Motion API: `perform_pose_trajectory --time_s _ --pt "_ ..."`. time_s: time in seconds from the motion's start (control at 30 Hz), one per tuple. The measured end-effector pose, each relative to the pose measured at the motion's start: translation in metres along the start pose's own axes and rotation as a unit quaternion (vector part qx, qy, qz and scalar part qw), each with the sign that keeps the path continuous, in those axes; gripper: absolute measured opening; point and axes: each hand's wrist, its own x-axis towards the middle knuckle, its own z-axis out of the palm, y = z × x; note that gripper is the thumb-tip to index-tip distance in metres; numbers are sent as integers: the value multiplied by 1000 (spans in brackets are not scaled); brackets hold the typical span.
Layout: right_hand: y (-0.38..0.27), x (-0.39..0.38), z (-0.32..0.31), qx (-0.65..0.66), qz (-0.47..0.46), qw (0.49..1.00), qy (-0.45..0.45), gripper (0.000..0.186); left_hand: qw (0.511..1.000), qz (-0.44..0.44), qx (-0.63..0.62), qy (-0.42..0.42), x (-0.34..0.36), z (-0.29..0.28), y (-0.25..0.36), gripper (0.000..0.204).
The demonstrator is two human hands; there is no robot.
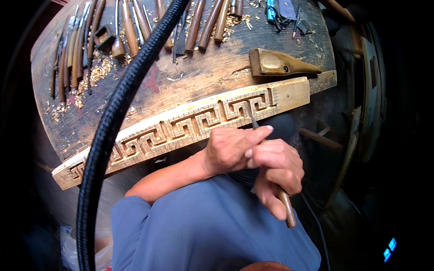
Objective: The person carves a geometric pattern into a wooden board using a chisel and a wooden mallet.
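Head view: a carved board (291, 94) is worked at by two grips; it is laid slantwise along the near edge of the surface (194, 74), just beyond both.
Right grip (280, 169): closed round the wooden handle of a chisel (288, 212), whose butt is left showing below it.
Left grip (228, 147): laid across the chisel's shank and against the right grip; its lower fingers are hidden, so whether it is closed on the shank cannot be told.
Chisel blade: pointed away from both grips, over the cut pattern; contact with the wood cannot be told.
Drawn lines: a dark grid is marked over the board's key pattern, ahead of the left grip and out to its left.
Red marks (153, 79): painted on the surface, beyond the left grip; no words can be made out.
Paper slip (287, 9): placed far beyond the right grip, beside a blue object (271, 12); any print is too small to be read.
Mallet (280, 64): laid on its side beyond the right grip, behind the board.
Handled tools (195, 27): ranged well beyond both grips, with shavings (100, 74) scattered among them.
Black braided cable (118, 108): hung left of the left grip; part of the board and some tools are blocked by it.
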Motion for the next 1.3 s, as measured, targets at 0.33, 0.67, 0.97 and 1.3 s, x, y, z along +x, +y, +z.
perform_pose_trajectory --time_s 0.33,0.67,0.97,1.3 --pt "-41 -26 -4 -32 112 993 -35 78 991 -92 99 0 -34 -20 41 43" --pt "-64 -56 -32 130 240 960 57 105 956 39 290 -14 -46 -19 67 33" --pt "-163 -3 -192 267 -265 924 -72 70 934 23 357 -1 -56 -35 93 33" --pt "-223 72 -180 232 -246 859 -384 31 928 42 369 -1 -82 -42 97 27"
